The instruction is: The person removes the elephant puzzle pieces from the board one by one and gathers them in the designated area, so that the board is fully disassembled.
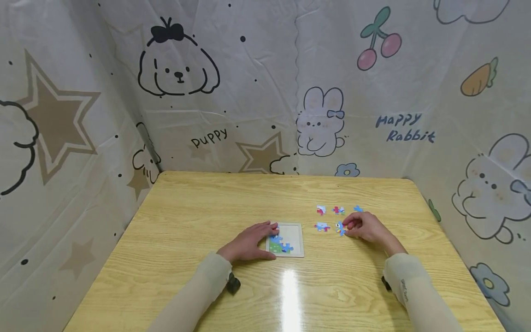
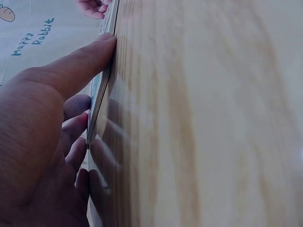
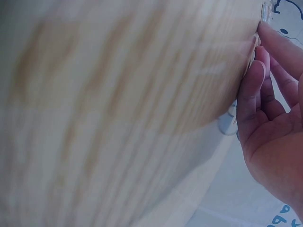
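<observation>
A white puzzle tray (image 1: 301, 240) lies on the table, with blue and green jigsaw pieces (image 1: 280, 247) fitted in its left and lower part. My left hand (image 1: 253, 242) rests on the tray's left side, fingers extended over its upper left and thumb by the lower edge. In the left wrist view, the thumb (image 2: 90, 59) touches the tray's edge. To the right, my right hand (image 1: 367, 228) pinches a blue puzzle piece (image 1: 340, 228) at its right edge, low over the table. In the right wrist view, the right hand (image 3: 274, 109) has bent fingers, and the piece is mostly hidden.
Several loose pieces lie right of the tray: a pink-and-white piece (image 1: 321, 210), a red piece (image 1: 338, 210), a blue piece (image 1: 358, 209) and a light-blue piece (image 1: 321, 226). The wooden table (image 1: 207, 198) meets a patterned curtain (image 1: 249, 106) at the back and sides.
</observation>
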Motion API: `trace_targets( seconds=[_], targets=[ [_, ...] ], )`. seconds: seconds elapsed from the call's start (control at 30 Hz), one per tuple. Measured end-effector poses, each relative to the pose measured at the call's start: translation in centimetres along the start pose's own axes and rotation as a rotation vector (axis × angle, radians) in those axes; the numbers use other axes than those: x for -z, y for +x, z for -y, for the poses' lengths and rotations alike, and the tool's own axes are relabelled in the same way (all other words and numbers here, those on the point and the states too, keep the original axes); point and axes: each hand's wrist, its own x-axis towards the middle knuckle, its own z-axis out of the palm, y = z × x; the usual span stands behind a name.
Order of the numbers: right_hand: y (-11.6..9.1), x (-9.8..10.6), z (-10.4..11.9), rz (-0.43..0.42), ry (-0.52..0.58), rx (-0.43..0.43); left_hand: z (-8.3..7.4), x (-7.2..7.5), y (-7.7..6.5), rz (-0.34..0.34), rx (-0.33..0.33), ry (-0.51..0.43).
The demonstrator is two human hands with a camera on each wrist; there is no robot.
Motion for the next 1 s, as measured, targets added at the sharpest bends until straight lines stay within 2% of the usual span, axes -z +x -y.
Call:
trace_targets(
  seconds=[0.2, 0.37, 0.53, 0.63, 0.77, 1.0],
  targets=[
    [-0.2, 0.0, 0.1, 0.007, -0.005, -0.014, 0.2, -0.3, 0.1, -0.005, -0.001, 0.013],
    [-0.2, 0.1, 0.0, 0.008, -0.009, 0.012, 0.1, -0.4, 0.2, -0.019, -0.002, -0.002],
    [-0.2, -0.2, 0.6, -0.036, -0.035, 0.033, 0.2, -0.4, 0.2, -0.042, -0.017, -0.016],
    [-0.1, -0.8, 1.8, -0.076, -0.028, 0.043, 0.3, -0.4, 0.2, -0.054, -0.018, -0.031],
    [0.1, -2.3, 4.1, -0.083, -0.004, 0.073, 0.7, -0.4, 0.4, -0.077, -0.015, -0.071],
    [0.0, -6.2, 8.2, 0.005, 0.029, 0.103, 0.8, -0.4, 0.5, -0.129, -0.011, -0.1]
  ],
)
